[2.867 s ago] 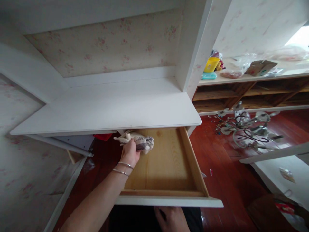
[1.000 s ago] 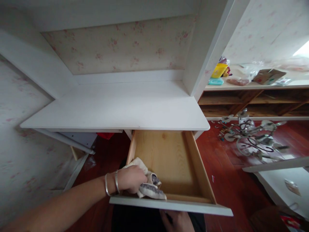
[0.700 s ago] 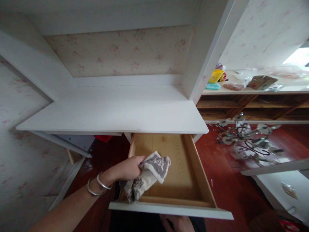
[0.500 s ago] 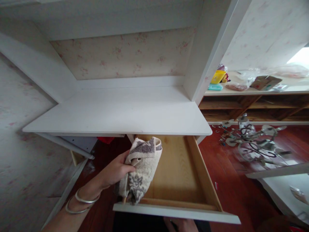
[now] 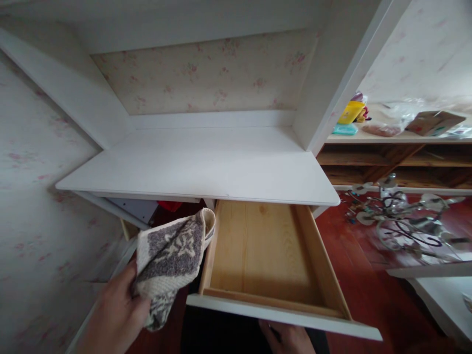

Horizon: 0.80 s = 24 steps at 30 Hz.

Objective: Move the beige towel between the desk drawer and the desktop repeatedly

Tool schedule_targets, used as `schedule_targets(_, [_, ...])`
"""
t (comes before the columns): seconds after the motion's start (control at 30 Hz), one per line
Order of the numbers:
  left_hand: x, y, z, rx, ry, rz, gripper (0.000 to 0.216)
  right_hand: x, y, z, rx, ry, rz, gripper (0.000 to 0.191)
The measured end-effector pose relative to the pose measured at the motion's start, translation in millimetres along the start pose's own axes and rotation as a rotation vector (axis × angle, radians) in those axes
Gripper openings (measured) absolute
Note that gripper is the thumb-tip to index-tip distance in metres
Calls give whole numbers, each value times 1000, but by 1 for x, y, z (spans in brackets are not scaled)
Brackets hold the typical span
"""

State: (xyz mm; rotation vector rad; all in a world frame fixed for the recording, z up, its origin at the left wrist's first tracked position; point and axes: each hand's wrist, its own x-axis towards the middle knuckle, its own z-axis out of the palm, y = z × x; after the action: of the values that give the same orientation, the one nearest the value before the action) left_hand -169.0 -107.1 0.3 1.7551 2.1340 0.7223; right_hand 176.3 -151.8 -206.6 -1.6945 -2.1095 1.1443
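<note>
Beyond the knuckles of the left hand (image 5: 118, 307), clamped between its thumb and fingers, is a folded cream-and-grey cloth (image 5: 171, 250) with a pale leafy pattern. The cloth is held up to the left of a shallow, pulled-out drawer of pale wood with a white front (image 5: 265, 250); its upper right corner overlaps the drawer's side edge in view, and I cannot tell whether they touch. Its lower end hangs just right of the thumb.

Just below the drawer's front is the right hand (image 5: 289, 339), partly hidden and cut off by the frame; I cannot tell whether it grips anything.

Ahead of both hands spreads a white desktop with rounded corners (image 5: 217, 162), backed by a cream panel with pink flowers (image 5: 221, 76). To the left of the left hand stands a pale floral wall (image 5: 40, 236).

Well to the right of the right hand, a silvery, curved-arm chandelier (image 5: 413, 221) lies on the glossy red-brown wooden floor (image 5: 354, 275). Farther off behind it, a low wooden shelf unit (image 5: 394, 156) bears a yellow plastic container (image 5: 351, 112) and an open brown cardboard box (image 5: 435, 123).
</note>
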Motion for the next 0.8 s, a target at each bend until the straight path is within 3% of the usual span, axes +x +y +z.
schedule_targets(0.1, [-17, 0, 16, 198, 122, 221, 49, 5, -7, -10, 18, 7, -23, 42])
schedule_targets(0.27, [-46, 3, 82, 366, 63, 553, 83, 15, -18, -21, 56, -16, 1, 44])
schedule_targets(0.4, [-58, 22, 128, 432, 118, 598, 70, 21, -25, -27, 83, 15, -5, 39])
schedule_targets(0.57, [-60, 83, 173, 258, 107, 693, 47, 20, -22, -31, 82, 27, -86, 35])
schedule_targets(0.63, [-60, 113, 187, 200, 13, 751, 39, 20, -25, -27, 59, 104, -86, 36])
schedule_targets(0.8, [-52, 182, 205, -25, -503, 719, 42, 31, -57, -17, -28, 456, 188, 38])
